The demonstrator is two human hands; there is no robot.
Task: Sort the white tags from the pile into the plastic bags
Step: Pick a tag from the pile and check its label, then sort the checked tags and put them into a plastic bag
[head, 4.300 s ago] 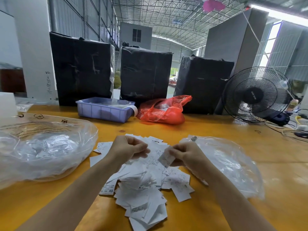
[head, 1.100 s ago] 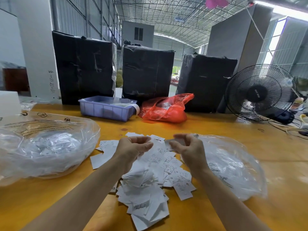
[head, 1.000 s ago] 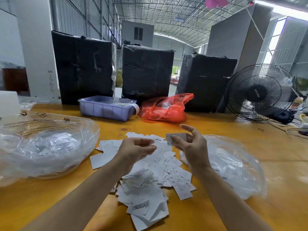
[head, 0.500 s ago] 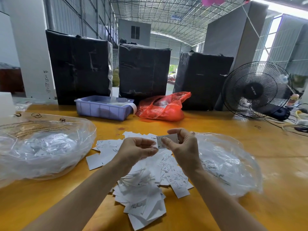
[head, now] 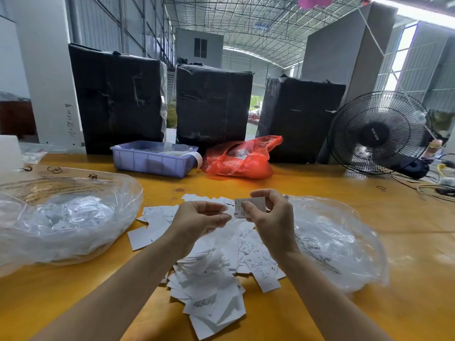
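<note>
The right hand (head: 270, 217) is pinching a small white paper tag (head: 250, 207) above the loose pile of white tags (head: 211, 267) lying mid-table toward the near edge. The left hand (head: 197, 220) is hovering with fingers curled, holding nothing, while crumpled clear plastic bags are sitting toward the left edge (head: 66, 215) and right of the pile (head: 337, 242)

Bright daylight from right; sharp; edges bowed.

Steel-trussed warehouse roof (head: 246, 23) (daylit), yellow table (head: 406, 242)

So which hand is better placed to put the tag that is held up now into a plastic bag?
Probably the right hand: it already pinches the white tag, and the clear plastic bag lies just beside it on that side. The left hand seems to hold nothing.
</note>
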